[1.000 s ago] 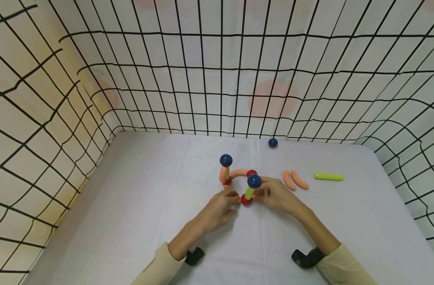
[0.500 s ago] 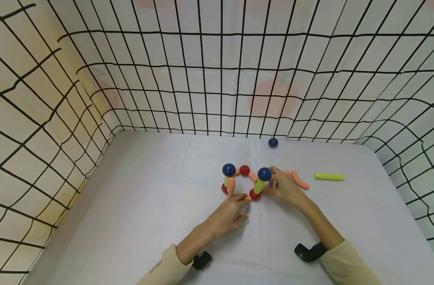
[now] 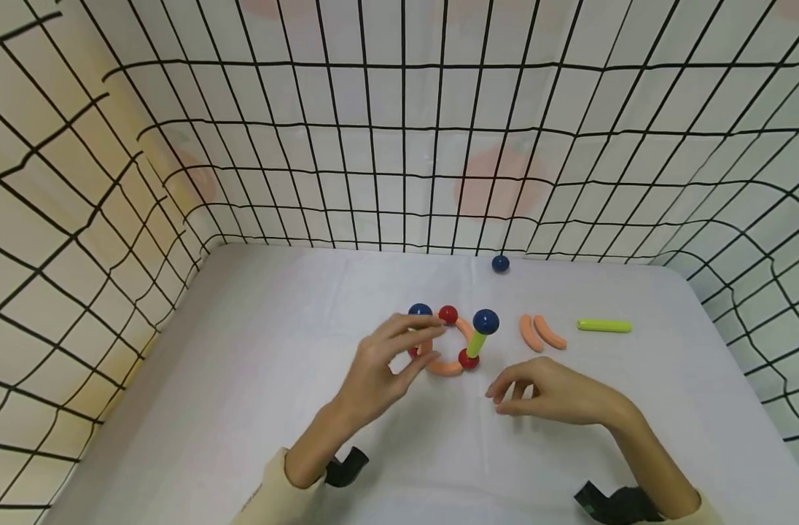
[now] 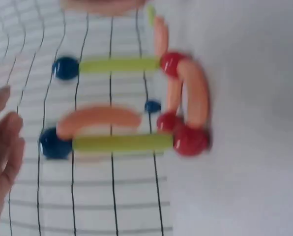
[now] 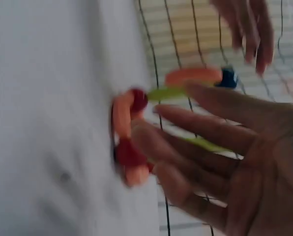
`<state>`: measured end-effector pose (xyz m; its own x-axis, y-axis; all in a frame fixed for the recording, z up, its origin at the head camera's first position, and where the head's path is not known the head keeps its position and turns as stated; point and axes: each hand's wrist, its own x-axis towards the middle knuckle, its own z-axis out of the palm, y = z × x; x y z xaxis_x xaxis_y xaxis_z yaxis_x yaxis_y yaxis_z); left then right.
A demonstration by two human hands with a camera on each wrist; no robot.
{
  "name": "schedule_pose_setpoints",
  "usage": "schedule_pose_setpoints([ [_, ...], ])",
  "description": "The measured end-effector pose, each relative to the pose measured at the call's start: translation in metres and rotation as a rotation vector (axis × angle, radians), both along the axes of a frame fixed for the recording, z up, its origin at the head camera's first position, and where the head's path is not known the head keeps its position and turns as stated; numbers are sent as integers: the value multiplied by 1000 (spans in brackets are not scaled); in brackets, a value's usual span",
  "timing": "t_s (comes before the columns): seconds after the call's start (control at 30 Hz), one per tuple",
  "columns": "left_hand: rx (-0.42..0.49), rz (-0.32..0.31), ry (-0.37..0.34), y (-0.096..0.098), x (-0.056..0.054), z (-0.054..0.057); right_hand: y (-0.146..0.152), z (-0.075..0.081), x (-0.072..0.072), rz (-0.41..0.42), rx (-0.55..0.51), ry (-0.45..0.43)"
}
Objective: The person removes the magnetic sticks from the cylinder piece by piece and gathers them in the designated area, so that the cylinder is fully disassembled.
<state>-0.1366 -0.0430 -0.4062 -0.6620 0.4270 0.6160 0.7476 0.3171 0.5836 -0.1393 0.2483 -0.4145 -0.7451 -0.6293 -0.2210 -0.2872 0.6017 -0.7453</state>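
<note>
A ring of curved orange rods (image 3: 444, 368) and red balls (image 3: 468, 358) lies on the table. Two lime-green rods (image 3: 476, 345) stand up from it, capped by a right blue ball (image 3: 485, 321) and a left blue ball (image 4: 56, 143). From the left cap juts another curved orange rod (image 4: 100, 118). My left hand (image 3: 376, 368), fingers spread, is nearest the left post and partly covers it in the head view; in its wrist view the fingertips are apart from the blue ball. Holding nothing, my right hand (image 3: 563, 391) hovers with loosely bent fingers in front of the ring's right side.
Two loose curved orange rods (image 3: 531, 333) lie right of the ring, with a straight lime-green rod (image 3: 604, 326) farther right. A loose blue ball (image 3: 501, 263) sits at the back. Black wire grid (image 3: 386, 175) encloses the back and both sides of the white table (image 3: 275, 328).
Both hands gripped the ring, which turned and shifted slightly right. Both have since let go: the left hand has lifted toward the left post, and the right has drawn back toward the body.
</note>
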Motion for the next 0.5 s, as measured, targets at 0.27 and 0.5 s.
schedule_pose_setpoints([
  [0.27, 9, 99, -56, -12, -27, -7, -64, -9, 21, -271, -324, 352],
  [0.5, 44, 75, -85, -10, -33, -15, -99, -26, 15, -430, -423, 419],
])
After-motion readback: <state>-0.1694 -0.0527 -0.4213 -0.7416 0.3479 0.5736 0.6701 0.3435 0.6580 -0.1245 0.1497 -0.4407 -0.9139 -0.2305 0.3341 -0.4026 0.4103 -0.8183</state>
